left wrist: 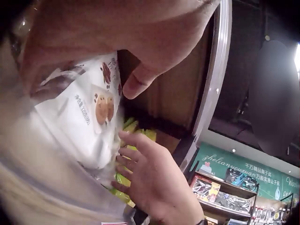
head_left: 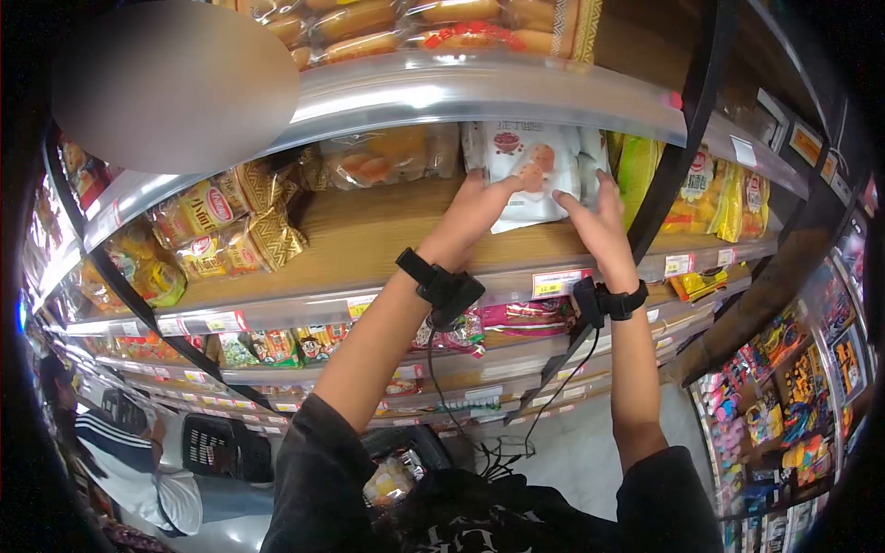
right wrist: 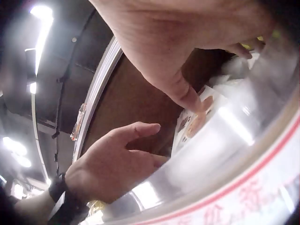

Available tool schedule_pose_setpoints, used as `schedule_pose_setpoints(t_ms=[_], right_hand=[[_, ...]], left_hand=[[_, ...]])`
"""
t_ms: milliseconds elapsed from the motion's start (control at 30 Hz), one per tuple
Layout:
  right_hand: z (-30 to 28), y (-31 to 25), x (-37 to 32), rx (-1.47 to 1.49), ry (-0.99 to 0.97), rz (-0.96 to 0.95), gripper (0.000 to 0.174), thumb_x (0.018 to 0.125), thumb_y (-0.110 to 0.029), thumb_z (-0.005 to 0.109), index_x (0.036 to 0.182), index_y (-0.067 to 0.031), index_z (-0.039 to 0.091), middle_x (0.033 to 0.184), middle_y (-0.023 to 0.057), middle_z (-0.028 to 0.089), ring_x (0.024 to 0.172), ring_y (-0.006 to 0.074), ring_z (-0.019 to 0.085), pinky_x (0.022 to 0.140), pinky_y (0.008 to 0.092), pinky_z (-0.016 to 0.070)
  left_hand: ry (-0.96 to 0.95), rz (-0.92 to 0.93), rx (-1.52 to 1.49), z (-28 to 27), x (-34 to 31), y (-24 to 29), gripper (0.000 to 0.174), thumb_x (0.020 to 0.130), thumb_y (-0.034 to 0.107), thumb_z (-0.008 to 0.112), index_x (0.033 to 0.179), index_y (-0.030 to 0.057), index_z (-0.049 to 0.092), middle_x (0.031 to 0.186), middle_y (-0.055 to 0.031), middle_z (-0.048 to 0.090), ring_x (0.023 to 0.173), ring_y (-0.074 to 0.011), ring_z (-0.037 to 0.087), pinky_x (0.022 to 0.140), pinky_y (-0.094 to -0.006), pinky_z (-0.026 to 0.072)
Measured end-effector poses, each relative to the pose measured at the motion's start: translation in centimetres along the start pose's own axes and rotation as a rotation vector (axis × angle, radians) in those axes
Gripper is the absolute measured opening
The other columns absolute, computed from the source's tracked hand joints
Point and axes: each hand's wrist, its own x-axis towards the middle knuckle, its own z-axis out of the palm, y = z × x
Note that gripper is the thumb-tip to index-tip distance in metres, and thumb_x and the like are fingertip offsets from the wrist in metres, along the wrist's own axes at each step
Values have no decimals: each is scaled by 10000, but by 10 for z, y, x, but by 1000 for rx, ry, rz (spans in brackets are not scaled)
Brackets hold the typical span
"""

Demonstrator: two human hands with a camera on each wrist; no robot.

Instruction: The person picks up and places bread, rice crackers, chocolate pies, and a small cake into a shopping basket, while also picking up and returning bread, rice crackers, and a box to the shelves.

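A white package [head_left: 530, 207] with printed round pastries stands at the front of a wooden shelf. My left hand [head_left: 470, 217] is at its left side, thumb reaching over the front. At its right side is my right hand [head_left: 601, 229], fingers extended upward and thumb toward the front. The left wrist view shows the package [left wrist: 93, 136] below my left hand [left wrist: 117, 33], with the straight fingers of my right hand [left wrist: 161, 183] beside it. In the right wrist view, the thumb of my right hand [right wrist: 173, 47] touches the package's front; the left fingertips are partly hidden.
Bagged bread [head_left: 383, 161] lies behind and left, gold-trimmed packs [head_left: 226, 226] farther left. Yellow bags [head_left: 701, 198] stand right of a black upright [head_left: 678, 175]. A clear shelf lip [head_left: 415, 300] with price tags runs below the hands. At the lower left is another person [head_left: 138, 461].
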Motion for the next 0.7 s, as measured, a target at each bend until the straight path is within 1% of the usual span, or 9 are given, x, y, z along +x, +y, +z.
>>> schedule_pose_setpoints(t_ms=[100, 133, 200, 300, 400, 433, 533, 633, 700], right_hand=[[1, -4, -2, -160, 12, -52, 914, 744, -400, 780, 1393, 119, 398, 1380, 307, 470, 1305, 410, 427, 1095, 427, 344], [1, 4, 0, -190, 29, -85, 909, 734, -402, 785, 1381, 119, 416, 1311, 315, 526, 1263, 432, 456, 1077, 441, 365], [-2, 3, -2, -131, -61, -58, 909, 742, -383, 770, 1402, 100, 374, 1327, 310, 497, 1279, 446, 397, 1083, 492, 326], [-2, -7, -13, -109, -40, -128, 808, 748, -359, 777, 1359, 73, 471, 1280, 302, 540, 1218, 425, 474, 1043, 451, 383], [-15, 0, -18, 135, -116, -137, 652, 764, -315, 784, 1274, 35, 579, 1255, 302, 561, 1115, 385, 565, 970, 402, 450], [-20, 2, -17, 264, -125, -86, 549, 776, -297, 788, 1204, 10, 632, 1256, 284, 562, 1044, 355, 609, 918, 387, 482], [-19, 3, -13, 379, 18, -20, 548, 821, -278, 764, 1234, 27, 571, 1106, 181, 659, 1005, 241, 616, 887, 369, 490], [9, 18, -9, 41, 61, -220, 537, 841, -256, 752, 1243, 36, 548, 1050, 133, 681, 971, 175, 611, 865, 335, 490], [-1, -1, -14, 332, -93, -55, 512, 848, -241, 748, 1231, 40, 557, 1063, 120, 678, 970, 165, 612, 857, 315, 488]], left_hand=[[-63, -4, -118, -4, 20, -24, 433, 916, 292, 613, 1223, -11, 569, 1133, -101, 645, 1074, -162, 590, 952, -296, 436], [-81, -28, -157, -5, 22, -25, 422, 918, 291, 612, 1216, -4, 571, 1128, -94, 645, 1070, -158, 591, 949, -296, 439], [-99, -65, -238, -10, 21, -21, 398, 921, 290, 609, 1203, 11, 576, 1118, -81, 645, 1062, -150, 594, 943, -295, 443], [-31, -77, -62, -16, 8, -16, 359, 930, 281, 602, 1205, 51, 577, 1122, -46, 647, 1032, -143, 597, 926, -278, 441], [-54, -128, -98, -35, -27, -1, 331, 932, 271, 605, 1202, 82, 579, 1126, -35, 646, 1018, -130, 595, 918, -282, 442], [-70, -160, -139, -44, -39, 3, 323, 933, 268, 608, 1201, 91, 579, 1128, -32, 645, 1013, -125, 594, 916, -284, 442], [-60, -185, -162, -75, -41, -15, 332, 928, 275, 622, 1205, 99, 577, 1099, -24, 647, 1011, -116, 590, 922, -294, 438], [-51, -160, -90, -68, -45, -9, 379, 932, 227, 627, 1268, 62, 566, 1057, -3, 644, 968, -98, 591, 864, -235, 452], [-88, -108, -6, -67, -41, -12, 430, 942, 199, 625, 1329, 32, 541, 1093, -5, 642, 950, -83, 590, 831, -206, 461]])
